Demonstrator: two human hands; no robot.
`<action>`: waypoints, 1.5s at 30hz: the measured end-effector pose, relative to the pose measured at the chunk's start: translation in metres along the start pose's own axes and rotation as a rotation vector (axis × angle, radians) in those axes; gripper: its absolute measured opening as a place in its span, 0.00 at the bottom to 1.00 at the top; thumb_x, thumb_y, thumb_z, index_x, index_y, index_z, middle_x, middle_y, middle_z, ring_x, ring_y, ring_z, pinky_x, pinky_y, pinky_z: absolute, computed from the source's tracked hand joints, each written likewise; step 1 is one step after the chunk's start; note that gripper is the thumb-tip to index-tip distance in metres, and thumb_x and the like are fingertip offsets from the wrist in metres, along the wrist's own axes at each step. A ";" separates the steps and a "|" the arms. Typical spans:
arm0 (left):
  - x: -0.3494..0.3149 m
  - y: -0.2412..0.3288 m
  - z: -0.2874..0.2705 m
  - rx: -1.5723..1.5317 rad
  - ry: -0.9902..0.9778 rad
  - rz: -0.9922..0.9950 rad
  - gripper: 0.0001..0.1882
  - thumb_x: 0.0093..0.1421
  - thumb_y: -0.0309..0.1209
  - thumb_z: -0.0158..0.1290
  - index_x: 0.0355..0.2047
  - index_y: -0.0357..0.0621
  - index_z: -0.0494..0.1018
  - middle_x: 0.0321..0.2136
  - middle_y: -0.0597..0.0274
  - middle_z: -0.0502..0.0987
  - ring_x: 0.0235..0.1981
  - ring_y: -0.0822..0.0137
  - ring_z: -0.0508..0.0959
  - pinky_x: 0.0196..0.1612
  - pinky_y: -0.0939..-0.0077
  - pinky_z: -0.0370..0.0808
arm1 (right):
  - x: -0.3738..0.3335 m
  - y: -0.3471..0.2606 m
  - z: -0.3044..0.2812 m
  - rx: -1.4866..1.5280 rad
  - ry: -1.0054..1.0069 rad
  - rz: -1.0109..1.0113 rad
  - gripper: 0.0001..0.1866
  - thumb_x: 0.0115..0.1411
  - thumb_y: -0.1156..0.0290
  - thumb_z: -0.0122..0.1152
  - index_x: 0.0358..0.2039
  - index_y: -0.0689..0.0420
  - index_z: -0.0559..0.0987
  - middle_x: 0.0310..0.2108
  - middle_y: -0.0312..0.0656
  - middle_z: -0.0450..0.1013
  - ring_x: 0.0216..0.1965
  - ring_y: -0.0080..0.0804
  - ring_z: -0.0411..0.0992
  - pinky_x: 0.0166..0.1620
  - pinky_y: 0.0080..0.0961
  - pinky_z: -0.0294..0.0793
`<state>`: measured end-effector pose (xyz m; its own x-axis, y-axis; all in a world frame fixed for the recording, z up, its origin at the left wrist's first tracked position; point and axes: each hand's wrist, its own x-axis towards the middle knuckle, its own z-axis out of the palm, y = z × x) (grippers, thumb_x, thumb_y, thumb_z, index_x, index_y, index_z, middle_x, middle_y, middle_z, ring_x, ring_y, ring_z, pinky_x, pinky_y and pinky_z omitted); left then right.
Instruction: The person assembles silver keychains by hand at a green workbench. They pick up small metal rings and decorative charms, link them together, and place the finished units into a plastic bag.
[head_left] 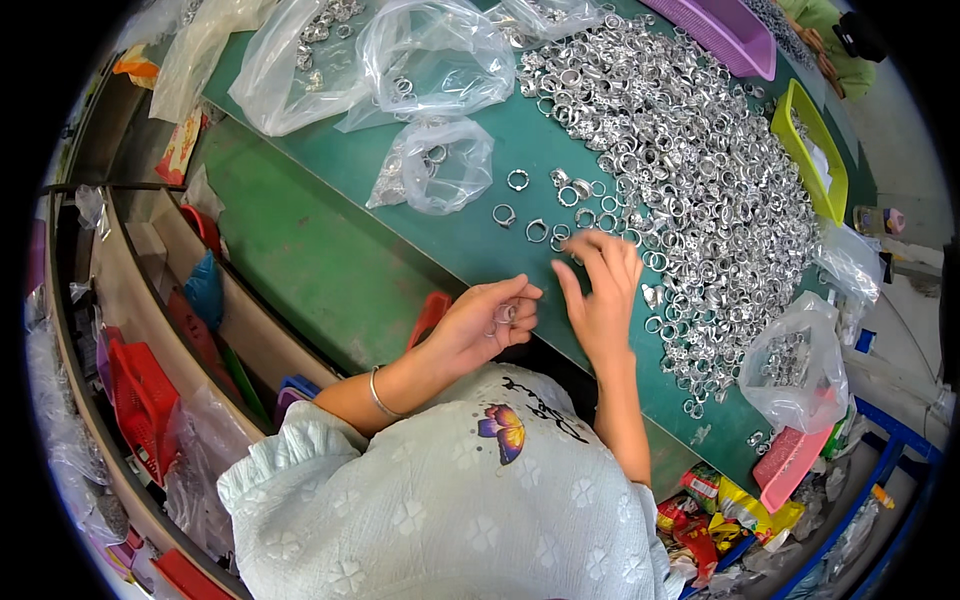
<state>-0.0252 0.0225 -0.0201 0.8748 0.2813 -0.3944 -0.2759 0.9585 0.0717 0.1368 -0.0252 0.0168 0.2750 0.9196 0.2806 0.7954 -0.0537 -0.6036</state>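
A green table (pixel 460 240) carries a broad heap of silver-coloured rings (pixel 710 170), with two bare hands at its edge.
Three baskets stand round the heap, whose rings are too many to count: one purple (pixel 720 38), cut off by the upper rim, one yellow-green (pixel 840 185) and one pink (pixel 790 470). The right hand (pixel 605 275) is over the heap's left fringe, thumb and fingers spread; whether its fingertips touch metal cannot be told. The left hand (pixel 487 318), just beside it, is curled round held rings (pixel 506 314), shiny and round, partly covered by fingers, their number unclear. Three loose rings (pixel 537 231) lie left of the fringe.
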 end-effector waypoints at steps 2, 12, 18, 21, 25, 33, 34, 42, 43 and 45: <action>0.003 0.001 -0.019 -0.155 -0.303 -0.051 0.17 0.64 0.35 0.43 0.45 0.33 0.67 0.35 0.55 0.76 0.34 0.71 0.76 0.35 0.81 0.73 | 0.010 0.007 0.010 -0.200 0.006 -0.072 0.09 0.46 0.73 0.63 0.30 0.59 0.76 0.40 0.40 0.68 0.43 0.38 0.63 0.47 0.35 0.57; -0.004 0.007 0.037 0.036 0.345 0.143 0.16 0.63 0.37 0.45 0.43 0.37 0.69 0.28 0.63 0.76 0.30 0.73 0.75 0.31 0.83 0.72 | 0.004 -0.014 -0.005 0.274 -0.333 -0.068 0.11 0.44 0.75 0.64 0.30 0.59 0.76 0.38 0.39 0.69 0.42 0.37 0.64 0.44 0.30 0.59; -0.008 0.008 -0.003 0.052 0.043 0.057 0.12 0.64 0.37 0.44 0.37 0.40 0.70 0.20 0.69 0.67 0.17 0.78 0.63 0.16 0.88 0.59 | 0.035 -0.002 0.028 0.107 -0.018 -0.022 0.11 0.47 0.77 0.61 0.34 0.61 0.75 0.37 0.41 0.70 0.40 0.38 0.65 0.43 0.32 0.61; -0.011 0.009 0.014 0.251 0.206 0.205 0.12 0.64 0.34 0.44 0.40 0.38 0.70 0.21 0.68 0.66 0.15 0.80 0.60 0.14 0.88 0.55 | 0.036 -0.005 0.027 -0.131 -0.018 -0.071 0.11 0.47 0.76 0.62 0.33 0.60 0.75 0.34 0.42 0.69 0.40 0.38 0.65 0.41 0.32 0.61; -0.006 0.016 0.017 0.537 0.282 0.360 0.13 0.63 0.29 0.44 0.47 0.36 0.68 0.26 0.66 0.69 0.15 0.81 0.60 0.15 0.89 0.55 | 0.015 0.007 0.015 0.098 -0.077 -0.010 0.10 0.47 0.78 0.61 0.33 0.61 0.75 0.34 0.42 0.70 0.37 0.39 0.66 0.41 0.34 0.63; 0.046 0.041 0.029 1.692 0.351 0.984 0.08 0.58 0.24 0.49 0.37 0.40 0.74 0.21 0.53 0.75 0.17 0.64 0.72 0.22 0.75 0.67 | 0.037 0.013 0.019 -0.333 -0.026 0.076 0.11 0.48 0.74 0.62 0.34 0.59 0.76 0.40 0.41 0.67 0.42 0.39 0.63 0.44 0.35 0.61; 0.050 0.043 0.030 1.729 0.359 0.956 0.08 0.58 0.25 0.49 0.37 0.41 0.74 0.22 0.53 0.75 0.17 0.62 0.73 0.22 0.74 0.68 | 0.031 0.014 0.017 -0.273 -0.050 0.043 0.11 0.48 0.74 0.62 0.34 0.59 0.76 0.40 0.41 0.67 0.43 0.40 0.63 0.44 0.34 0.61; 0.058 0.048 0.045 2.219 0.242 0.886 0.10 0.52 0.31 0.55 0.36 0.48 0.76 0.19 0.58 0.73 0.19 0.56 0.74 0.20 0.65 0.68 | -0.023 0.023 -0.023 -0.226 0.003 0.023 0.08 0.47 0.74 0.63 0.30 0.57 0.76 0.38 0.40 0.68 0.42 0.38 0.65 0.46 0.33 0.58; 0.062 0.047 0.049 2.231 0.232 0.895 0.10 0.52 0.31 0.55 0.36 0.48 0.76 0.19 0.57 0.72 0.19 0.56 0.74 0.20 0.64 0.68 | -0.021 0.028 -0.024 -0.185 0.076 0.054 0.08 0.47 0.74 0.63 0.29 0.57 0.76 0.36 0.40 0.69 0.41 0.38 0.65 0.46 0.33 0.58; 0.086 0.047 0.052 2.313 0.235 0.956 0.09 0.52 0.31 0.55 0.34 0.47 0.76 0.21 0.58 0.72 0.21 0.55 0.74 0.21 0.64 0.69 | -0.004 0.033 -0.019 -0.123 0.257 0.100 0.06 0.48 0.74 0.63 0.27 0.57 0.76 0.32 0.39 0.70 0.37 0.37 0.65 0.42 0.31 0.57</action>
<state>0.0580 0.0947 -0.0033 0.7577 0.5934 0.2716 0.4007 -0.7515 0.5242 0.1726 -0.0376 0.0097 0.4703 0.7794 0.4139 0.8127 -0.1996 -0.5475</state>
